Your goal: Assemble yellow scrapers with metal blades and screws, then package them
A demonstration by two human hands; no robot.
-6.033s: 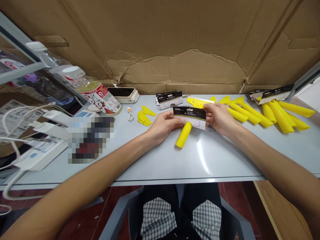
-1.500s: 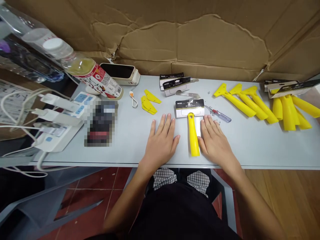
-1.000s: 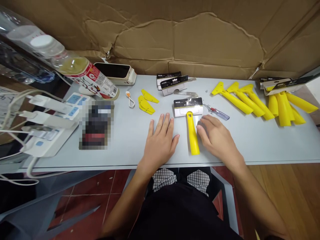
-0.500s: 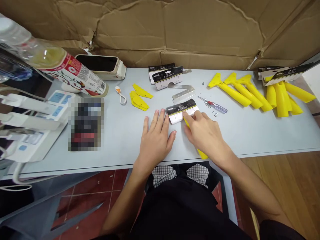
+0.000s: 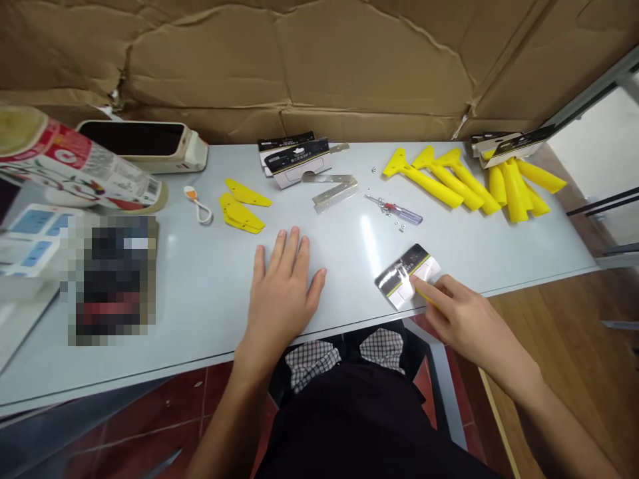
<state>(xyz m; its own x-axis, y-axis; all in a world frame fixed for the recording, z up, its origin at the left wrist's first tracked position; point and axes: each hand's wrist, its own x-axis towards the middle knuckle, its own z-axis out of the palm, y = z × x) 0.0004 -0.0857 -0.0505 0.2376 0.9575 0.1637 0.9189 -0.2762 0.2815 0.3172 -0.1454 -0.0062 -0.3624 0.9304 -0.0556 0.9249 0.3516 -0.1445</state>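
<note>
My left hand point(image 5: 282, 293) lies flat on the table with its fingers spread, holding nothing. My right hand point(image 5: 464, 319), at the front edge, grips a scraper by its yellow handle point(image 5: 432, 296), most of which the hand hides. A black and white printed card point(image 5: 397, 283) covers the scraper's head. Beyond lie a screwdriver point(image 5: 405, 214) with small screws around it, thin metal blades point(image 5: 335, 193) and yellow flat plates point(image 5: 243, 214). Three yellow scraper handles point(image 5: 434, 185) rest side by side further right.
At the back right is a pile of carded yellow scrapers point(image 5: 514, 186). More folded cards point(image 5: 299, 163) stand at the back. On the left are a bottle point(image 5: 74, 159), a phone on a white device point(image 5: 144, 143), a short cable point(image 5: 200, 203), a blurred-out item point(image 5: 112, 286) and a power strip point(image 5: 30, 233).
My right hand has drawn the carded scraper right and toward the table's front edge, turning it. My left hand stays flat on the table. The view has swung right.
</note>
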